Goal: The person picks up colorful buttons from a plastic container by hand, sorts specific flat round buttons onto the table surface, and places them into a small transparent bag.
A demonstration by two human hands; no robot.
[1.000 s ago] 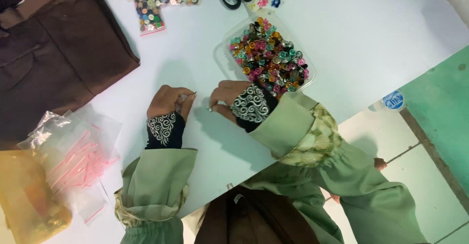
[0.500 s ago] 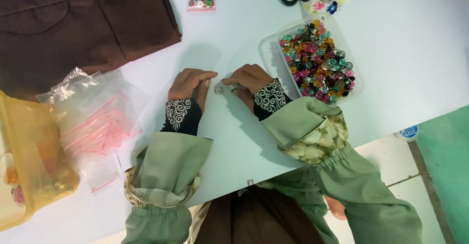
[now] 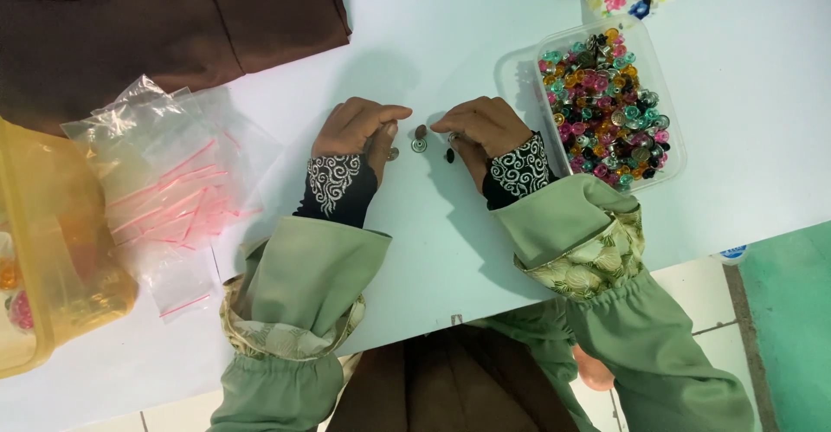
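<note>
1. A few loose buttons [image 3: 419, 140] sit on the table right between both hands, each about equally near.
2. Left hand [image 3: 355, 129] is curled, fingertips pinched; can't tell if it grips one. Right hand [image 3: 481, 125] is the same.
3. White table [image 3: 433, 233]; clear tub of coloured buttons [image 3: 606, 103] just right, plastic bags [image 3: 173, 190] left.

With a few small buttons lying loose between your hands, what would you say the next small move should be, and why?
Probably pinch up the round ringed button with the right hand. It lies loose on the white table between both hands, beside a brown piece and a dark one, and the right fingertips are nearest. The left hand already seems to pinch something small; what, I cannot tell.
</note>
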